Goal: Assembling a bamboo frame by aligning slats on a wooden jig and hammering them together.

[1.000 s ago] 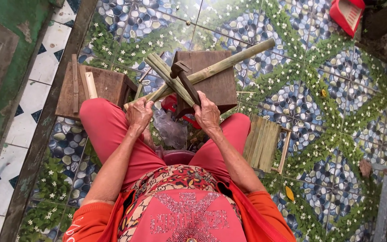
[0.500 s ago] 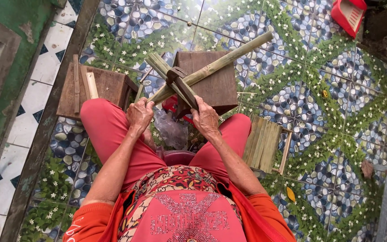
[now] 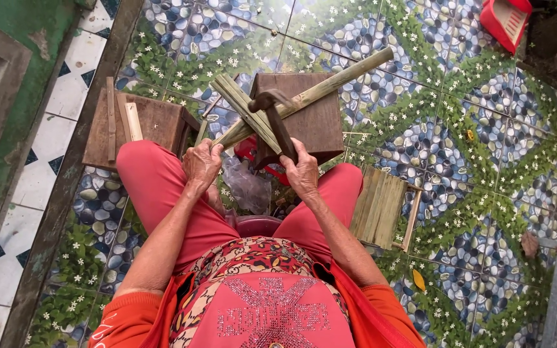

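I sit with red trousers over a patterned tile floor. My left hand [image 3: 202,164] grips the near end of a long green bamboo pole [image 3: 330,84] that slants up to the right across a dark wooden block [image 3: 320,122]. My right hand [image 3: 302,173] holds the handle of a dark curved knife [image 3: 275,119], whose hooked blade rests on the bamboo. Split bamboo strips [image 3: 243,106] fan out to the upper left from the cut.
A low wooden stool [image 3: 159,122] with bamboo sticks on it stands at my left knee. A stack of flat bamboo slats [image 3: 378,206] lies by my right knee. A red dustpan [image 3: 507,19] is at the top right. A clear plastic bag [image 3: 246,187] sits between my legs.
The knife and both hands have shifted slightly down along the bamboo, and the split strips spread a little wider.
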